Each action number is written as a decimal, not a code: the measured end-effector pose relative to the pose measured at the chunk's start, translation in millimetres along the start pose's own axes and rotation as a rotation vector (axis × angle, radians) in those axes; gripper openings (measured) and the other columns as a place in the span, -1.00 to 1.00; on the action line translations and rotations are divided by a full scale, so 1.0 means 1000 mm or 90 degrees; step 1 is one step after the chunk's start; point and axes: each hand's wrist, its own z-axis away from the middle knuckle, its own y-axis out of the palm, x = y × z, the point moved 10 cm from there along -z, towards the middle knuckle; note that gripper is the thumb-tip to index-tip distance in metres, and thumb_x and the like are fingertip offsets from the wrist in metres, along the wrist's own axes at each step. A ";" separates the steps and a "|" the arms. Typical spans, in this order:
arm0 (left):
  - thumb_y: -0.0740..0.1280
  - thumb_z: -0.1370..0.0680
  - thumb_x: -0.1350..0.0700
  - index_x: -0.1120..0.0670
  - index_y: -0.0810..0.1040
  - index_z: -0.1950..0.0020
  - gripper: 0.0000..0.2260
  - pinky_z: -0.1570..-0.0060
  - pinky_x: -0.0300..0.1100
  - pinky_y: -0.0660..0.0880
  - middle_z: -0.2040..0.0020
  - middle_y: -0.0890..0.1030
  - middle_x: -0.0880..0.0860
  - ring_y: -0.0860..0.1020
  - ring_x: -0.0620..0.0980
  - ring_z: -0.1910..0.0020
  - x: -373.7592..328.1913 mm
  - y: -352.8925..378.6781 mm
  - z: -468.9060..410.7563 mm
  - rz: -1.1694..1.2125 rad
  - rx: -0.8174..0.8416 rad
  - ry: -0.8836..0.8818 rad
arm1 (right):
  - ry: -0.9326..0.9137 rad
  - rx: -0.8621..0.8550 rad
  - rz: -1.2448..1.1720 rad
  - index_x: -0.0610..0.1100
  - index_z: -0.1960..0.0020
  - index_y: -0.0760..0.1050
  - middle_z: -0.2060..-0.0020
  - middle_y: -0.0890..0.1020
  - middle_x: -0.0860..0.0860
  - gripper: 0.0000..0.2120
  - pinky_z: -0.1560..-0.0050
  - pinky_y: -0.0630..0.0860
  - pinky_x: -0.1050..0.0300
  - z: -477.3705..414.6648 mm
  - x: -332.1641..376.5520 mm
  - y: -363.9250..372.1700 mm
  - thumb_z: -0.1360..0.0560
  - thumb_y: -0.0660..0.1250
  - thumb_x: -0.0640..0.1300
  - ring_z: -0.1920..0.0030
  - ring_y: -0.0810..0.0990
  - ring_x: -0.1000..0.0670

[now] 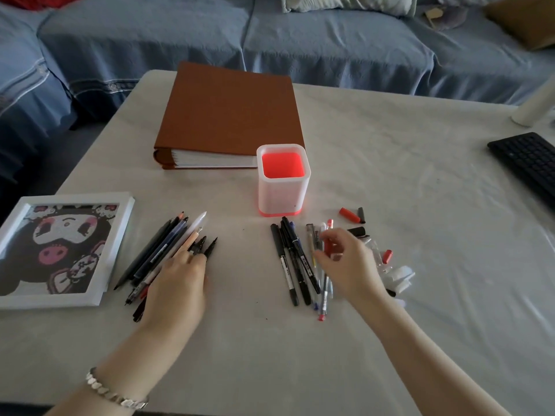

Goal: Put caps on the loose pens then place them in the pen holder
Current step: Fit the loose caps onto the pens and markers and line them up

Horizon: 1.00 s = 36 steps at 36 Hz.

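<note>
uncapped pens (168, 253) near-left, long axes running near-to-far, under left hand (177, 280), fingers flat, gripping nothing | caps (350, 215) right, beside right hand (345, 259), fingers curled, hold unclear | pen holder (283, 181) centre, far, empty

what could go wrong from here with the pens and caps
1. The loose caps are round and could roll off when the right hand rummages there.
2. The uncapped pens under the left hand may mark the white tablecloth.
3. The empty pen holder could tip.
</note>
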 end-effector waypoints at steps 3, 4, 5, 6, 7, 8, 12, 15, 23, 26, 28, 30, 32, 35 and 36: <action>0.42 -0.18 0.49 0.25 0.50 0.27 -0.76 0.39 0.02 0.55 0.21 0.59 0.25 0.58 0.27 0.21 -0.005 0.003 -0.002 -0.033 0.008 0.018 | -0.060 0.039 0.071 -0.13 -0.09 0.54 0.18 0.54 0.02 -0.76 0.21 0.34 0.50 0.001 0.010 0.015 -0.44 0.33 -0.27 0.22 0.49 0.04; 0.42 -0.16 0.50 0.24 0.48 0.31 -0.75 0.42 -0.02 0.54 0.28 0.58 0.23 0.58 0.26 0.25 -0.008 0.001 -0.002 -0.037 0.006 0.024 | -0.072 0.051 0.080 -0.14 -0.10 0.54 0.16 0.53 0.02 -0.76 0.16 0.34 0.46 0.002 0.012 0.019 -0.44 0.33 -0.27 0.20 0.49 0.03; 0.43 -0.14 0.51 0.22 0.45 0.35 -0.72 0.45 -0.07 0.50 0.36 0.56 0.21 0.58 0.24 0.30 -0.011 0.001 -0.002 -0.035 0.005 0.031 | -0.081 0.058 0.083 -0.14 -0.09 0.54 0.13 0.51 0.03 -0.76 0.09 0.37 0.39 0.003 0.013 0.021 -0.43 0.34 -0.27 0.17 0.49 0.02; 0.44 -0.12 0.51 0.21 0.43 0.38 -0.70 0.49 -0.12 0.47 0.43 0.52 0.19 0.57 0.23 0.36 -0.014 0.000 -0.001 -0.036 0.003 0.033 | -0.086 0.062 0.085 -0.14 -0.09 0.55 0.11 0.50 0.05 -0.76 0.04 0.40 0.32 0.005 0.014 0.022 -0.43 0.34 -0.26 0.14 0.50 0.02; 0.46 -0.11 0.50 0.20 0.43 0.40 -0.70 0.53 -0.16 0.43 0.47 0.50 0.17 0.55 0.22 0.41 -0.018 -0.002 -0.001 -0.034 0.008 0.039 | -0.094 0.060 0.085 -0.13 -0.08 0.55 0.09 0.49 0.06 -0.77 0.01 0.42 0.26 0.007 0.014 0.020 -0.43 0.35 -0.25 0.13 0.50 0.02; 0.47 -0.11 0.48 0.21 0.44 0.40 -0.72 0.54 -0.18 0.41 0.49 0.50 0.17 0.53 0.21 0.44 -0.022 -0.005 0.000 -0.036 0.009 0.045 | -0.101 0.057 0.084 -0.13 -0.07 0.56 0.07 0.48 0.08 -0.78 0.00 0.43 0.25 0.009 0.015 0.017 -0.43 0.35 -0.24 0.13 0.50 0.04; 0.31 -0.43 0.28 0.22 0.54 0.13 -0.94 0.22 -0.04 0.44 0.18 0.58 0.16 0.53 0.20 0.10 -0.026 -0.008 -0.002 0.048 0.024 0.012 | -0.130 0.062 0.117 -0.10 -0.01 0.58 0.09 0.47 0.19 -0.84 0.07 0.35 0.52 0.018 0.012 -0.002 -0.44 0.35 -0.24 0.21 0.45 0.30; 0.27 -0.47 0.22 0.20 0.54 0.07 -0.90 0.15 -0.08 0.42 0.12 0.53 0.10 0.53 0.13 0.11 -0.038 -0.016 -0.004 0.200 -0.006 0.014 | -0.091 0.040 0.176 -0.11 0.07 0.60 0.21 0.52 0.12 -0.85 0.19 0.32 0.53 0.018 -0.007 -0.031 -0.42 0.35 -0.30 0.26 0.49 0.20; 0.25 -0.50 0.22 0.18 0.53 -0.07 -0.82 0.03 -0.12 0.44 0.05 0.51 0.04 0.52 0.04 0.10 -0.062 -0.029 0.003 0.324 -0.051 0.059 | 0.003 0.142 0.359 0.10 0.10 0.54 0.26 0.46 0.21 -0.93 0.24 0.34 0.27 0.020 -0.055 -0.068 -0.43 0.37 -0.04 0.23 0.44 0.15; 0.24 -0.52 0.22 0.18 0.53 -0.08 -0.83 0.22 -0.39 0.33 0.08 0.51 0.01 0.50 -0.03 0.14 -0.071 -0.031 0.008 0.351 -0.049 0.083 | -0.004 0.196 0.389 0.08 -0.01 0.53 0.11 0.49 0.15 -0.83 0.09 0.41 0.20 0.025 -0.057 -0.053 -0.42 0.37 0.02 0.08 0.46 0.08; 0.25 -0.52 0.22 0.17 0.54 -0.06 -0.84 0.21 -0.49 0.34 0.12 0.52 -0.02 0.50 -0.05 0.16 -0.074 -0.034 0.011 0.356 -0.056 0.096 | -0.024 0.209 0.408 0.09 -0.04 0.53 0.02 0.50 0.13 -0.79 0.01 0.43 0.17 0.027 -0.057 -0.043 -0.41 0.36 0.07 -0.04 0.46 0.05; 0.26 -0.51 0.22 0.16 0.54 -0.05 -0.85 0.18 -0.51 0.33 0.13 0.54 -0.03 0.51 -0.04 0.15 -0.075 -0.036 0.013 0.366 -0.057 0.105 | -0.044 0.219 0.420 0.09 -0.05 0.52 0.02 0.49 0.14 -0.80 -0.01 0.43 0.16 0.028 -0.056 -0.035 -0.43 0.34 0.08 -0.09 0.44 0.03; 0.25 -0.52 0.22 0.16 0.54 -0.05 -0.85 0.18 -0.41 0.37 0.11 0.57 0.00 0.53 -0.03 0.14 -0.076 -0.037 0.014 0.369 -0.052 0.117 | -0.046 0.204 0.421 0.08 -0.04 0.51 0.05 0.46 0.14 -0.83 0.03 0.42 0.15 0.026 -0.056 -0.035 -0.47 0.29 0.06 -0.11 0.43 0.03; 0.25 -0.52 0.20 0.12 0.54 -0.06 -0.84 0.19 -0.44 0.39 0.10 0.59 -0.02 0.54 -0.10 0.13 -0.073 -0.035 0.015 0.379 -0.046 0.114 | -0.025 0.140 0.437 0.04 -0.07 0.50 0.02 0.49 0.09 -0.80 0.11 0.37 0.15 0.020 -0.059 -0.046 -0.51 0.22 0.06 -0.12 0.44 0.02; 0.25 -0.52 0.20 0.11 0.54 -0.07 -0.84 0.19 -0.47 0.38 0.11 0.59 -0.03 0.54 -0.12 0.14 -0.072 -0.035 0.015 0.381 -0.046 0.110 | -0.015 0.120 0.445 0.01 -0.09 0.50 0.00 0.50 0.07 -0.79 0.13 0.37 0.15 0.019 -0.060 -0.051 -0.52 0.20 0.05 -0.12 0.44 0.01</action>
